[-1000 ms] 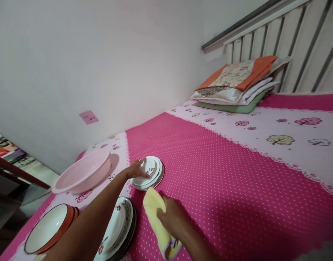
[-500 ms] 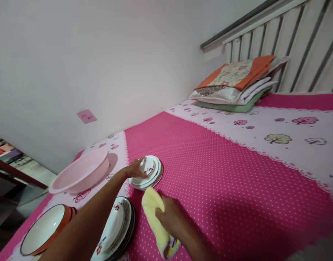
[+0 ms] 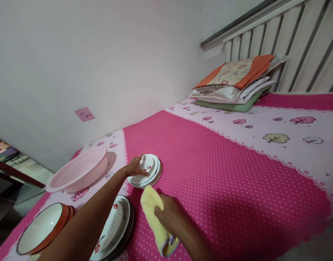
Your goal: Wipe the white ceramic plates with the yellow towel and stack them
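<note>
My left hand [image 3: 135, 167] reaches out over a small stack of white plates [image 3: 149, 173] with red flower marks, its fingers curled over the top plate's near rim. My right hand [image 3: 168, 215] is closed on a yellow cloth [image 3: 154, 214] that hangs down onto the pink dotted bedspread [image 3: 209, 174]. Under my left forearm lies a second, larger stack of white flowered plates [image 3: 116, 228].
A pink plastic basin [image 3: 79, 172] sits near the wall at the left. Orange-rimmed bowls [image 3: 42, 228] are stacked at the lower left. Folded pillows and blankets [image 3: 237, 85] lie at the far end by a slatted headboard. The bed edge drops off at left.
The view has drifted slightly. Both hands stay nearly where they were, the left on the small plate stack, the right holding the cloth.
</note>
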`<action>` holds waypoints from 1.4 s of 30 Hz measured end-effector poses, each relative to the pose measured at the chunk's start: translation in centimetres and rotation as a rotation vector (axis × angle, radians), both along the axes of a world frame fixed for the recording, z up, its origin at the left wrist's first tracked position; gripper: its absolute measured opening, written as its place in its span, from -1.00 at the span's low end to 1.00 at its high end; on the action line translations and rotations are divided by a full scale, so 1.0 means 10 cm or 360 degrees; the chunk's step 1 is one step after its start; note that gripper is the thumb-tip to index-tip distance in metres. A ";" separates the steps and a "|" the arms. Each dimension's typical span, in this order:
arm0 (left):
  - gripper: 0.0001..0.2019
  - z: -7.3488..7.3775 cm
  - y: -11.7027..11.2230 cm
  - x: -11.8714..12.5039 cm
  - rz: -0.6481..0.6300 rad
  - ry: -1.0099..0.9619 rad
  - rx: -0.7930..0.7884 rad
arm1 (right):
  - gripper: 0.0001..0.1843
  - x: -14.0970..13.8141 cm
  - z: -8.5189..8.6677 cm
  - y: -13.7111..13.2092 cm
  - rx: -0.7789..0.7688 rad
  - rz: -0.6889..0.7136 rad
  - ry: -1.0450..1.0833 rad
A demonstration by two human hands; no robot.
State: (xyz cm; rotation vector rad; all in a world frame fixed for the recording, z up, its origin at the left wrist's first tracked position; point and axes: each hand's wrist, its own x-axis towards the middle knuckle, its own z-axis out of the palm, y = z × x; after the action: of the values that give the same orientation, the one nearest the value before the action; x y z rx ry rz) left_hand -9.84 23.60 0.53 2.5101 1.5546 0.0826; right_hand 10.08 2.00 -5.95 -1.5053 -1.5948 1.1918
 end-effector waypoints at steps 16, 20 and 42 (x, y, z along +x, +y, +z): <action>0.26 0.18 -0.08 0.13 0.0182 0.0254 -0.0206 | -0.63 0.02 0.08 -0.02 -0.0017 -0.0001 0.0020; 0.24 0.19 -0.10 0.12 0.0152 0.0245 -0.0182 | -0.64 0.03 0.07 -0.02 -0.0008 0.0010 0.0009; 0.20 0.10 -0.02 0.00 -0.0042 0.0159 -0.0108 | -0.58 0.07 0.06 -0.02 0.0031 0.0055 -0.0048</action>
State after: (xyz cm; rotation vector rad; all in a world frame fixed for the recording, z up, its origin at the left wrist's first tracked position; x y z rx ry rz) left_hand -9.81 23.38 1.52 2.5167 1.5329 -0.0993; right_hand 10.74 1.77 -5.35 -1.4956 -1.6541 1.1743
